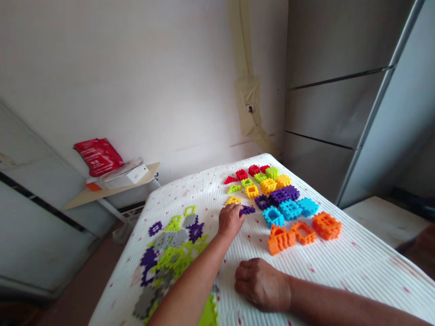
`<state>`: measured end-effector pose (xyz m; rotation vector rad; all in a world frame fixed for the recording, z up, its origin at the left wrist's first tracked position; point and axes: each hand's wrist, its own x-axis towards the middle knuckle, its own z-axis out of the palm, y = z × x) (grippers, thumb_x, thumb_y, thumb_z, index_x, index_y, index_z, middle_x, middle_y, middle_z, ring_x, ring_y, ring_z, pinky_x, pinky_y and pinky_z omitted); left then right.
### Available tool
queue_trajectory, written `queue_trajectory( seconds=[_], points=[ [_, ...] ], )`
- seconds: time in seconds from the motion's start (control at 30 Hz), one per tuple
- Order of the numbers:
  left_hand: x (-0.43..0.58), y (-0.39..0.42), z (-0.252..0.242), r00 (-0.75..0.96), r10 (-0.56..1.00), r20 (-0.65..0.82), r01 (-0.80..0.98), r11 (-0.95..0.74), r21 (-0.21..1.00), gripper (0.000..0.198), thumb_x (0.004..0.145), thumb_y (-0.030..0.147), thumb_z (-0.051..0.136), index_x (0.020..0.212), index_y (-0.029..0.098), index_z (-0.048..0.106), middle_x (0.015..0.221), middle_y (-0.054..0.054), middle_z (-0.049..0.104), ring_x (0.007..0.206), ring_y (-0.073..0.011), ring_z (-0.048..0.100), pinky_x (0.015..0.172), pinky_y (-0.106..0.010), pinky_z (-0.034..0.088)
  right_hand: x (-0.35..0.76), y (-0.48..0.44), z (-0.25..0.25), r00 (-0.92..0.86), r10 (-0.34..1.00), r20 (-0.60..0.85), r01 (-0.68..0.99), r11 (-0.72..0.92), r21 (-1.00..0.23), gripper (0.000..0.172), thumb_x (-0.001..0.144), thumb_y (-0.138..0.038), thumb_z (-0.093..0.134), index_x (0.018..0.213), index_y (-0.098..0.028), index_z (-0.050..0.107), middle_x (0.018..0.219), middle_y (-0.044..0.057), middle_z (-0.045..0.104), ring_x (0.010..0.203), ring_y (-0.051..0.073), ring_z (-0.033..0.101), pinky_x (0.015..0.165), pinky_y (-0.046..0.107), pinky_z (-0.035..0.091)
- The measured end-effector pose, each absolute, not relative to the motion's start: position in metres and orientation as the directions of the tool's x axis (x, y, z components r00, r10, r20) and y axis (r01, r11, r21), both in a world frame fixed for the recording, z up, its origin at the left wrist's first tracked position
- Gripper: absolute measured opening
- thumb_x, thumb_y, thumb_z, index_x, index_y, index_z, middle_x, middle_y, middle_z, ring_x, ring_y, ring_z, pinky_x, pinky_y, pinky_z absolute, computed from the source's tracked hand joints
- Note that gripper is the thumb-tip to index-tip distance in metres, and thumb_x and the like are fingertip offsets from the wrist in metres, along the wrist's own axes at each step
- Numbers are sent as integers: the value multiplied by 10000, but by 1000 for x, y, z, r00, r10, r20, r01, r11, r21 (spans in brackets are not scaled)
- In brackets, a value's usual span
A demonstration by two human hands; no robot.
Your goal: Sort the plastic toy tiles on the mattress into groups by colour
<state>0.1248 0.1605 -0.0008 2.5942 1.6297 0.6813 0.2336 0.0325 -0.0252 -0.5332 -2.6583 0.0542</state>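
My left hand (pixel 231 220) reaches across the white padded cloth, its fingers closed on the near end of a purple interlocking block piece (pixel 248 210). Just beyond its fingertips lies a yellow piece (pixel 233 200). Closer to me, my right hand (pixel 258 283) rests on the cloth curled into a fist; no object shows in it. To the right stand rows of notched blocks sorted by colour: red (pixel 254 170), lime green (pixel 261 177), yellow (pixel 268 185), purple (pixel 279 196), light blue (pixel 290 210) and orange (pixel 326 225).
A loose heap of lime, purple and grey notched pieces (pixel 176 256) spreads left of my left forearm. Beyond the table's left side, a small shelf (pixel 149 174) bears red packets (pixel 98 156) and a white box. A grey cabinet (pixel 333 81) stands at the right, a wall behind.
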Motion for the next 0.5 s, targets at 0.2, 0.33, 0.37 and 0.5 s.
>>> queue_trajectory(
  seconds=[0.2, 0.33, 0.37, 0.5],
  points=[
    [109, 154, 13, 296, 910, 289, 918, -355, 179, 208, 808, 289, 587, 1008, 252, 630, 1022, -21, 658, 995, -165, 578, 853, -284, 405, 234, 32, -21, -833, 394, 389, 365, 919, -150, 224, 912, -179, 413, 699, -178, 483, 735, 18, 548, 651, 147, 428, 568, 304, 282],
    [64, 159, 28, 136, 973, 187, 980, -160, 121, 186, 835, 238, 500, 933, 242, 658, 967, -39, 668, 977, -178, 586, 842, -292, 402, 235, 31, -23, -831, 406, 381, 364, 914, -179, 233, 928, -188, 393, 713, -180, 482, 759, 21, 554, 670, 146, 433, 579, 303, 289],
    [49, 161, 31, 87, 981, 176, 988, -108, 113, 192, 826, 230, 496, 921, 228, 663, 958, -55, 669, 972, -194, 589, 827, -299, 407, 235, 31, -23, -830, 410, 379, 365, 912, -187, 231, 928, -187, 394, 715, -180, 482, 761, 22, 554, 673, 146, 434, 578, 303, 289],
    [-2, 168, 35, -90, 990, 107, 992, 79, 101, 321, 772, 318, 549, 1051, 188, 639, 982, -108, 659, 953, -244, 605, 773, -313, 431, 235, 31, -23, -831, 410, 376, 361, 911, -198, 222, 915, -176, 402, 708, -180, 478, 756, 26, 550, 671, 149, 433, 575, 305, 291]
  ],
)
